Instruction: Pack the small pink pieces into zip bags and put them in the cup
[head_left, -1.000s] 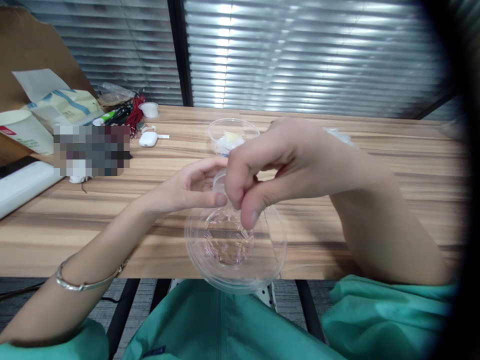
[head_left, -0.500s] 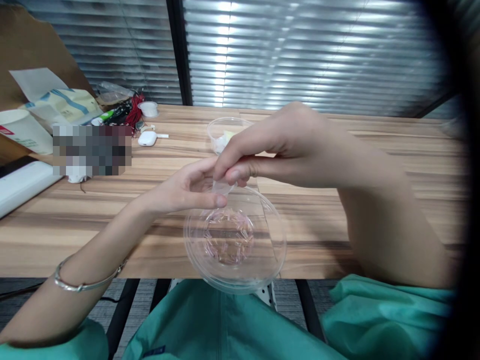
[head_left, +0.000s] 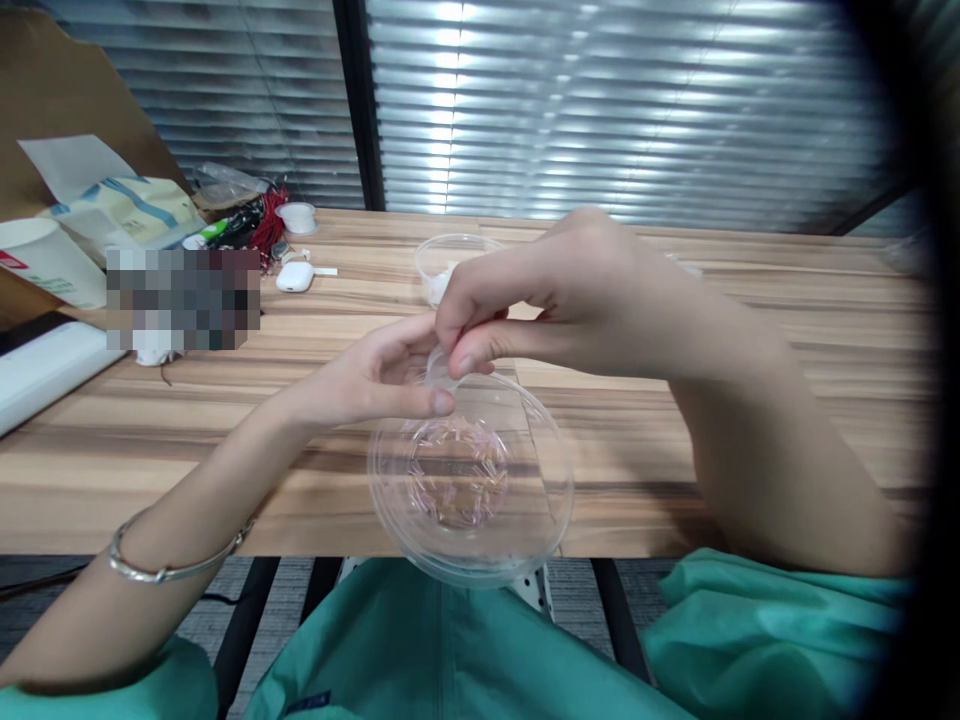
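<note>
— What has been moved since a second ago?
— Only the right hand (head_left: pixel 555 310): its fingertips have been drawn back from over the bowl to the mouth of a small clear cup (head_left: pixel 438 374). The left hand (head_left: pixel 382 378) has been kept in place.
— How are the hands held?
— The left is curled around the cup, with its thumb laid along the near side. On the right, thumb and fingers are bunched at the cup's rim; whether anything is pinched between them cannot be told.
— And where is the cup?
— It is held just beyond the round clear bowl (head_left: pixel 568 480), which is set at the near side of the bench (head_left: pixel 330 500), its near rim seen past the edge.
— Is anything held in the bowl?
— Small pinkish pieces (head_left: pixel 486 490) are spread in a ring at its bottom.
— What is seen farther off?
— A clear tub (head_left: pixel 421 268) is partly hidden behind the right hand. At the far left, a white case (head_left: pixel 295 278) is placed near some red cord (head_left: pixel 271 225).
</note>
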